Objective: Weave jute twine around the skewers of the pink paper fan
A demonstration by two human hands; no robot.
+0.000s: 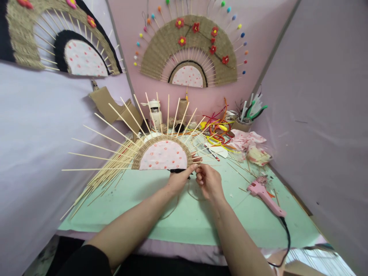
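A half-round fan piece with a dotted pink-white centre, a woven twine rim and thin wooden sticks fanning outward is held above the table. My left hand grips its lower right corner, thumb at the front and fingers partly behind. Close beside that corner, my right hand is closed, with thumb and fingers pinched around the twine. The twine hangs in a loop below both hands. Something black shows under the fan's lower edge by my left hand.
Loose sticks lie left on the green table. At right are a pink glue gun with a black cord, dotted cloth and a pot of tools. Behind stand a white bottle and coloured wires. Finished fans hang behind.
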